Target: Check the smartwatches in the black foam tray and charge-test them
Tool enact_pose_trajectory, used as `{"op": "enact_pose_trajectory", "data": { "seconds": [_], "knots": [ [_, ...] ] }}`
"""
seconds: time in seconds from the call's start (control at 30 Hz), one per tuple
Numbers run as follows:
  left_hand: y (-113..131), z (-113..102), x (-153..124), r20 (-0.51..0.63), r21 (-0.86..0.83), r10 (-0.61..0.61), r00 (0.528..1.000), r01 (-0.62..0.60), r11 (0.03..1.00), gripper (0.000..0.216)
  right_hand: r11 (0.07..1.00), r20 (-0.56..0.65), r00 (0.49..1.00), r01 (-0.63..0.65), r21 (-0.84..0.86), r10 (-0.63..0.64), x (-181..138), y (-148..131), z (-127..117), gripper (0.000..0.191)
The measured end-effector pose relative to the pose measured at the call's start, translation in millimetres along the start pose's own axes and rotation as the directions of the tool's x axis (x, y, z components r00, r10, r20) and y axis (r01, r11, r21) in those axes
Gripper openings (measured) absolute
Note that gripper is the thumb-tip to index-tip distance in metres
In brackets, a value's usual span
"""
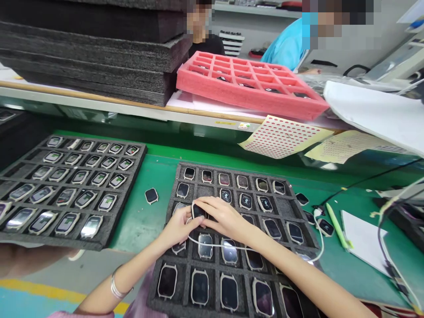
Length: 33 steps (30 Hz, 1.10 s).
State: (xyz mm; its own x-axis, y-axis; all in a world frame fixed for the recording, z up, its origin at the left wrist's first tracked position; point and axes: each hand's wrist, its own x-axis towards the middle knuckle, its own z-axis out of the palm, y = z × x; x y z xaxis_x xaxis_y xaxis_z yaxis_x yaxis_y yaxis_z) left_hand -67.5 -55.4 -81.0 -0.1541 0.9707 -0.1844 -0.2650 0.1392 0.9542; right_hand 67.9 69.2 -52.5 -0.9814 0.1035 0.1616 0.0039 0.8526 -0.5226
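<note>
- Between the left dark-grey foam tray (pixel 24 170) and the right dark-grey foam tray (pixel 287 206), a bare strip of green tabletop (pixel 159 172) is left, interrupted by one loose square black-screened watch (pixel 151 195).
- Above the right tray, the way is blocked by the left hand (pixel 180 226) and right hand (pixel 221 214); a thin white cable (pixel 217 245) is strung beneath the right forearm (pixel 285 258).
- Room at right is taken by a slim bright-green pen (pixel 336 224).
- Rearward reach is hemmed by the white-edged shelf (pixel 185 115).
</note>
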Motion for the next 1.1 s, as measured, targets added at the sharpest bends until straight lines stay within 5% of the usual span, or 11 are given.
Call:
{"op": "enact_pose_trajectory", "data": {
  "seconds": [0.33,0.87,1.1],
  "knots": [
    [-3,-9,-3,0.026,0.007,-0.025,0.999,0.025,1.0,0.037,0.989,-0.191,0.981,0.052,0.14,-0.025,2,2,20,0.04],
    [-2,-9,-4,0.058,-0.015,-0.055,0.997,0.056,0.998,0.034,0.958,-0.199,0.98,0.03,0.286,0.029,4,-1,13,0.041],
    [-11,-12,-3,0.052,-0.147,-0.102,0.993,0.109,0.983,0.025,0.92,-0.205,0.976,0.009,0.391,0.077,2,0,19,0.048]
  ]
}}
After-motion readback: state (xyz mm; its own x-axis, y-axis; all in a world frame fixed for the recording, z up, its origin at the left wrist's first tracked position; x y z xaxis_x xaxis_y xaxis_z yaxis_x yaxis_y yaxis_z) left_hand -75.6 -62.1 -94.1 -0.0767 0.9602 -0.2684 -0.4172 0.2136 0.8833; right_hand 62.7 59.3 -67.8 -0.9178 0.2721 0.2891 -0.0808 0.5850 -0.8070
